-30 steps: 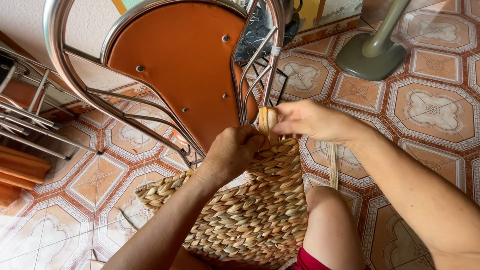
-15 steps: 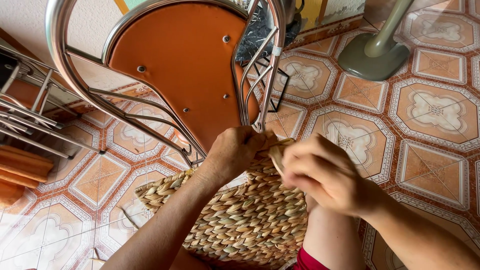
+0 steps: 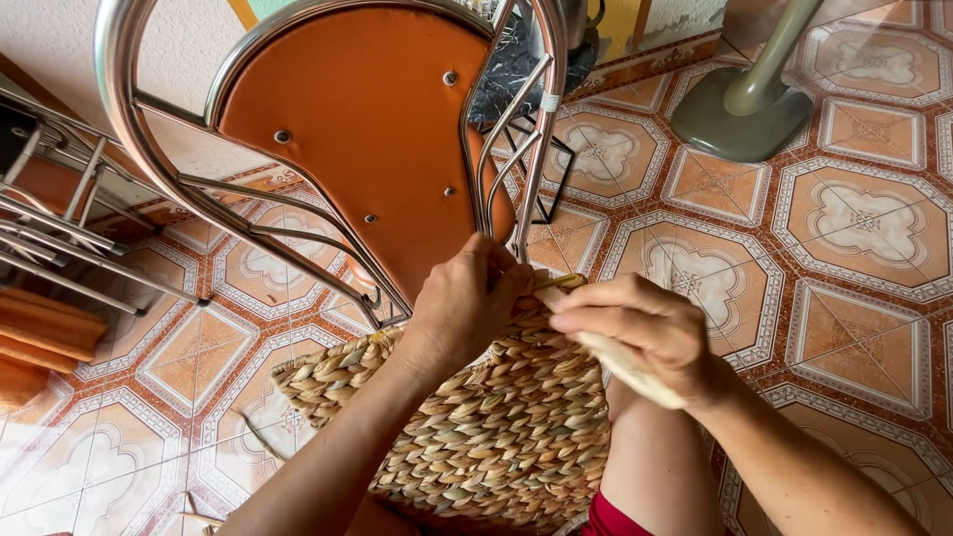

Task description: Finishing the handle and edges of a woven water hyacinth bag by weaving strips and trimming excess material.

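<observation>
A round woven mat of tan straw (image 3: 496,427) rests across my lap. My left hand (image 3: 467,298) presses on its far edge, fingers curled over the weave. My right hand (image 3: 645,328) is closed on a pale flat straw strand (image 3: 620,362) that runs from the mat's edge back under my palm. The two hands almost touch at the top of the mat. My bare knee (image 3: 655,467) shows beneath the right forearm.
An overturned chair with an orange seat (image 3: 367,129) and chrome tube frame (image 3: 536,129) stands just beyond the mat. A grey-green fan base (image 3: 745,109) sits on the patterned tile floor (image 3: 854,228) at the back right. Another metal frame (image 3: 50,218) lies at left.
My right hand has drawn the strand down and toward me, away from the chair frame. The left hand has stayed on the mat's edge.
</observation>
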